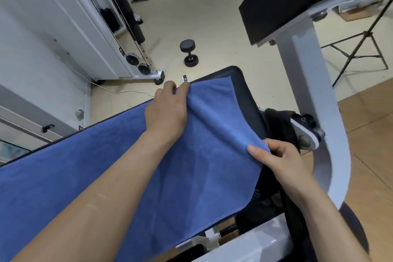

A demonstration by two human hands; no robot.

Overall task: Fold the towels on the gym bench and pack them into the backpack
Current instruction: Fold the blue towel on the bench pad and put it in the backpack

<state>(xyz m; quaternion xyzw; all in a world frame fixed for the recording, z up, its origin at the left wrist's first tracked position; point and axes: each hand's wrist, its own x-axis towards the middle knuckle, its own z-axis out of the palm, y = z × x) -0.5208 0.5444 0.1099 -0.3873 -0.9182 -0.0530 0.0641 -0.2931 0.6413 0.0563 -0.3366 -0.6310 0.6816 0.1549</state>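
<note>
left hand (168, 110) and right hand (282, 161) each pinch a corner of the blue towel (127, 176)

1 head view, forward and down, close over bench (244, 83)

Two bare forearms, no sleeves; left hand (167, 110), right hand (282, 162).
</note>
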